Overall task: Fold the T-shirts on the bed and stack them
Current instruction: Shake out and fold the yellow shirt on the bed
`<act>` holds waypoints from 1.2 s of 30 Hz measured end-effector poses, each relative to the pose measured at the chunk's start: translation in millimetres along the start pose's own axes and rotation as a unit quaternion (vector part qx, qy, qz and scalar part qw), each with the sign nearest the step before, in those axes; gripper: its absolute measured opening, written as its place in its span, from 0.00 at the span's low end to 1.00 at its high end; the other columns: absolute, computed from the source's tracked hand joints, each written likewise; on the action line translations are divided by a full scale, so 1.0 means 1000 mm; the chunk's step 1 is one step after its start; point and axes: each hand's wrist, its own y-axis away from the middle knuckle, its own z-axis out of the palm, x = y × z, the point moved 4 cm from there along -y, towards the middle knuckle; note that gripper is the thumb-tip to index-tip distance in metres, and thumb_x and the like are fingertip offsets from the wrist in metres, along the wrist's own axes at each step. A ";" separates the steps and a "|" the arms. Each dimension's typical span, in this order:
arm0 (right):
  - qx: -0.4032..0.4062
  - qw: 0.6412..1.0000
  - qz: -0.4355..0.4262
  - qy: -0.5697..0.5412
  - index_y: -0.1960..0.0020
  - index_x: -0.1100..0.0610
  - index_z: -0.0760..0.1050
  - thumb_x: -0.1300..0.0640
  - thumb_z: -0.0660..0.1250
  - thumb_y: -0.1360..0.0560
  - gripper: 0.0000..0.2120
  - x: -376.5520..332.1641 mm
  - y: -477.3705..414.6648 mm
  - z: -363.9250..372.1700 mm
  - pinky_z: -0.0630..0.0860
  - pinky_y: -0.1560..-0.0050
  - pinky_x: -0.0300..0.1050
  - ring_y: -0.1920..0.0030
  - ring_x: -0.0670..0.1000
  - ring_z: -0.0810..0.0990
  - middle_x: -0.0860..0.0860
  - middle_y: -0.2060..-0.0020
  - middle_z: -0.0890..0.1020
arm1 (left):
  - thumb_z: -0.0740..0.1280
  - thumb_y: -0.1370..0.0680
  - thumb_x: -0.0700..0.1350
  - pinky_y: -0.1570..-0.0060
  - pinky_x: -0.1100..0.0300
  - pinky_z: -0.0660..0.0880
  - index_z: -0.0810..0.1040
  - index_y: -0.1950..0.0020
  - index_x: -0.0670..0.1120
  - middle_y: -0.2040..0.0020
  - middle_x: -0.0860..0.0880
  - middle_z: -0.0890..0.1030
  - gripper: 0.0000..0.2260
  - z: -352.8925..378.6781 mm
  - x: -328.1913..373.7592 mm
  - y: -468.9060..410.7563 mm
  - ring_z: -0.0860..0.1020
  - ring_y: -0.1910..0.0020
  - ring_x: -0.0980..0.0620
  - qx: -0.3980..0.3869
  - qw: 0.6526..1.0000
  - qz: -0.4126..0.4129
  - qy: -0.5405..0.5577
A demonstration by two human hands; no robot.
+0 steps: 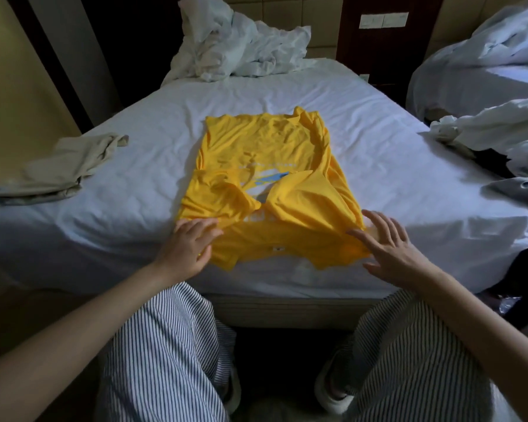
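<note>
A yellow T-shirt [265, 166] lies flat on the white bed [153, 153], its two sides folded in toward the middle over a white and blue print. My left hand [189, 245] rests on the shirt's near left corner with fingers spread flat. My right hand [390, 248] lies at the near right corner, fingers straight and touching the bunched fabric edge. A beige T-shirt [64, 169] lies loosely folded at the bed's left edge.
A crumpled white duvet [238, 47] is heaped at the head of the bed. More white bedding [494, 132] piles up at the right, beside a second bed [482, 56]. My striped trouser legs [165, 354] stand against the bed's near edge.
</note>
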 end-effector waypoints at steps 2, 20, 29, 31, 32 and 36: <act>0.000 0.992 -0.073 0.106 0.30 0.51 0.63 0.58 0.81 0.48 0.50 0.001 0.001 0.005 0.53 0.31 0.59 0.27 0.60 0.55 0.58 0.26 0.56 | 0.63 0.29 0.47 0.42 0.51 0.62 0.69 0.38 0.52 0.36 0.46 0.74 0.20 0.005 -0.015 0.016 0.70 0.39 0.47 -0.055 0.997 0.032 -0.041; -0.080 0.989 -0.088 0.087 0.34 0.45 0.66 0.39 0.38 0.20 0.25 -0.003 -0.014 0.006 0.56 0.29 0.54 0.26 0.52 0.57 0.45 0.27 0.62 | 0.50 0.29 0.49 0.29 0.46 0.53 0.71 0.30 0.53 0.26 0.53 0.57 0.28 0.001 -0.027 0.012 0.59 0.26 0.49 -0.231 0.971 0.024 0.057; -0.118 0.948 0.144 -0.258 0.41 0.50 0.78 0.30 0.55 0.28 0.30 -0.014 -0.012 -0.080 0.66 0.37 0.48 0.46 0.50 0.78 0.58 0.49 0.81 | 0.53 0.17 0.46 0.47 0.63 0.66 0.73 0.35 0.37 0.38 0.40 0.76 0.18 -0.089 -0.021 -0.004 0.74 0.42 0.46 -0.255 0.867 -0.317 0.290; -0.135 0.919 0.156 -0.336 0.52 0.46 0.78 0.24 0.56 0.35 0.30 -0.014 -0.011 -0.093 0.71 0.49 0.38 0.59 0.37 0.76 0.50 0.60 0.80 | 0.51 0.18 0.53 0.41 0.59 0.69 0.74 0.35 0.39 0.38 0.40 0.76 0.23 -0.106 -0.018 -0.004 0.75 0.41 0.45 -0.301 0.852 -0.322 0.282; -0.150 0.909 0.165 -0.351 0.57 0.50 0.76 0.32 0.60 0.29 0.22 -0.019 -0.010 -0.102 0.70 0.53 0.36 0.63 0.36 0.75 0.47 0.63 0.77 | 0.51 0.20 0.58 0.38 0.56 0.70 0.74 0.35 0.40 0.37 0.41 0.76 0.26 -0.112 -0.018 -0.003 0.75 0.41 0.46 -0.319 0.840 -0.325 0.295; -0.218 0.862 0.179 -0.421 0.58 0.52 0.74 0.62 0.55 0.19 0.13 -0.022 -0.014 -0.124 0.70 0.57 0.30 0.63 0.37 0.77 0.42 0.67 0.81 | 0.63 0.36 0.70 0.51 0.61 0.79 0.73 0.37 0.43 0.45 0.47 0.81 0.38 -0.139 -0.016 -0.003 0.82 0.51 0.53 -0.379 0.709 -0.354 0.477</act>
